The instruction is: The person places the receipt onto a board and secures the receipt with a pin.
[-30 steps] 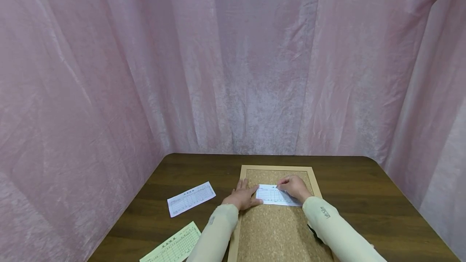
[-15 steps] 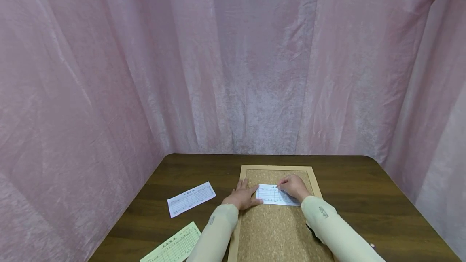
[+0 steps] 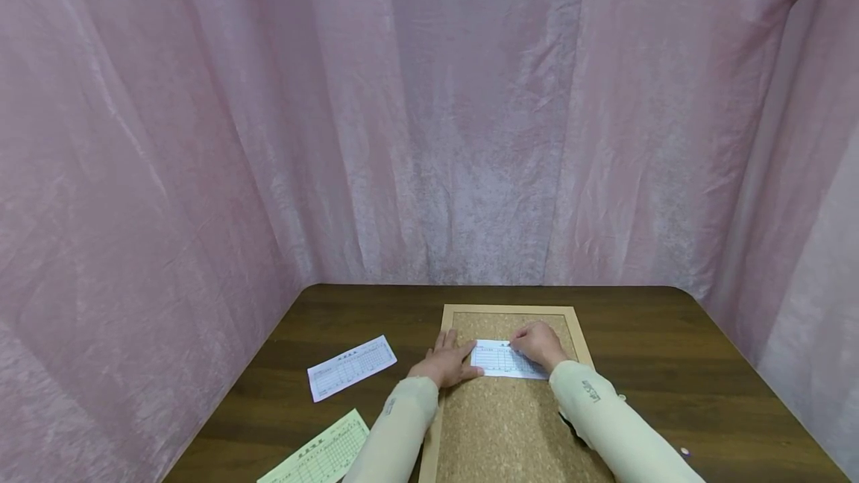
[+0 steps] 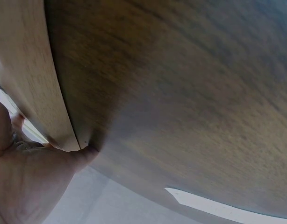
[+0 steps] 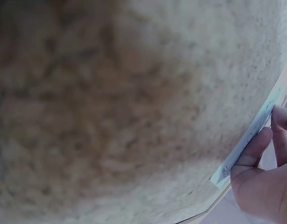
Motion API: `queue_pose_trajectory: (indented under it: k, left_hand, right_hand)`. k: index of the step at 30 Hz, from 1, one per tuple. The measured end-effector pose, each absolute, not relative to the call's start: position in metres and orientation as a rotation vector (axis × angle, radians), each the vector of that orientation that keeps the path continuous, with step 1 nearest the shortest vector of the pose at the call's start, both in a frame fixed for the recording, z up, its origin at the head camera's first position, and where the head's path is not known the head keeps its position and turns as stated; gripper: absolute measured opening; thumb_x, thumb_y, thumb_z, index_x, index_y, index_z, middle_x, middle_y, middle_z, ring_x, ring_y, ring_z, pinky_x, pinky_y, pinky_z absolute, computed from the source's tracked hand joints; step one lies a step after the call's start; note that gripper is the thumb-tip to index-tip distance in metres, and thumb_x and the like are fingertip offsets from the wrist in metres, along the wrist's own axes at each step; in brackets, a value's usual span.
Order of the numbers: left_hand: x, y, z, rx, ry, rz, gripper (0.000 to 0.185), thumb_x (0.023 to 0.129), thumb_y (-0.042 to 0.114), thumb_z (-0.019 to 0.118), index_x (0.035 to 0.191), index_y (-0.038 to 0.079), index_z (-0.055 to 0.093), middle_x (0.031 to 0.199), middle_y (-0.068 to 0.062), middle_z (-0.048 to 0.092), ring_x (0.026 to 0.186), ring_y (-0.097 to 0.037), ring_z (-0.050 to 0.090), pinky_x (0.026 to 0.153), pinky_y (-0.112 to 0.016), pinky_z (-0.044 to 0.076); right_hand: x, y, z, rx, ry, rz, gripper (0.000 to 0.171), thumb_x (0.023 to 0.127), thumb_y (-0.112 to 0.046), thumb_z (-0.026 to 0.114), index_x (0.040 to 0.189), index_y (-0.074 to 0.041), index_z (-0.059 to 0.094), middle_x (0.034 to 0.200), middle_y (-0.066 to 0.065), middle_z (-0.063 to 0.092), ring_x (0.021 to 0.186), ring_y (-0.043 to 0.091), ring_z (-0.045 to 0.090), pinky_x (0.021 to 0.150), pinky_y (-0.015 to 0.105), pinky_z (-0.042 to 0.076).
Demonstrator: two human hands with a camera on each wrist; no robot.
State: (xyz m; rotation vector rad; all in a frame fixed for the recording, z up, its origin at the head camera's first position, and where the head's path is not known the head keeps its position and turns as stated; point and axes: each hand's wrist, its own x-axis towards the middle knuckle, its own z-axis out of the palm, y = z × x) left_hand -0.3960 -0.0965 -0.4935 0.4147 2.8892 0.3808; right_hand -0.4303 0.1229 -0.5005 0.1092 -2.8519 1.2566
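Note:
A white printed form [image 3: 499, 358] lies crosswise on the upper part of a wood-framed cork board [image 3: 513, 423]. My left hand [image 3: 443, 365] spreads across the board's left frame, with its thumb side at the form's left edge. In the left wrist view, a fingertip [image 4: 90, 153] reaches past the frame's outer edge onto the table. At the form's upper edge, right of its middle, my right hand [image 3: 539, 343] pinches with thumb and forefinger. Whatever is between those fingertips is hidden. The right wrist view has the thumb [image 5: 255, 147] right at the paper.
Left of the board, another white form [image 3: 352, 368] and a green form [image 3: 322, 453] lie on the dark wooden table [image 3: 644, 334]. A tiny light-coloured object [image 3: 685, 452] rests beyond my right sleeve [image 3: 617, 423]. Pink curtains [image 3: 483, 133] hang around the table.
My right forearm has shifted slightly left, uncovering the tiny object on the table at right. Both hands stay in place on the form and board.

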Motion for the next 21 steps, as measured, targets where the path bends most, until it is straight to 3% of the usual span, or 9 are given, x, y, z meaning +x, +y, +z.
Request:
queue_pose_trajectory:
  k: [16,21]
  left_hand:
    - [-0.398,-0.094,-0.490,0.396,2.845,0.427,0.072,0.094,0.055,0.061,0.154,0.022,0.040,0.163,-0.018,0.015,0.150,-0.037,0.008,0.112,-0.059,0.025]
    - [-0.401,-0.096,-0.490,0.383,2.843,0.442,0.074,0.092,0.055,0.064,0.153,0.021,0.042,0.163,-0.018,0.016,0.150,-0.038,0.010,0.112,-0.059,0.025]
  right_hand:
    - [-0.420,0.129,-0.498,0.089,-2.846,1.097,0.007,0.083,-0.012,0.072,0.085,-0.009,0.078,0.089,0.004,0.072,0.081,0.022,0.064,0.077,0.043,0.050]
    - [-0.415,0.135,-0.494,0.117,-2.823,1.075,0.008,0.080,-0.008,0.069,0.078,-0.008,0.077,0.083,0.003,0.070,0.075,0.021,0.060,0.070,0.039,0.049]
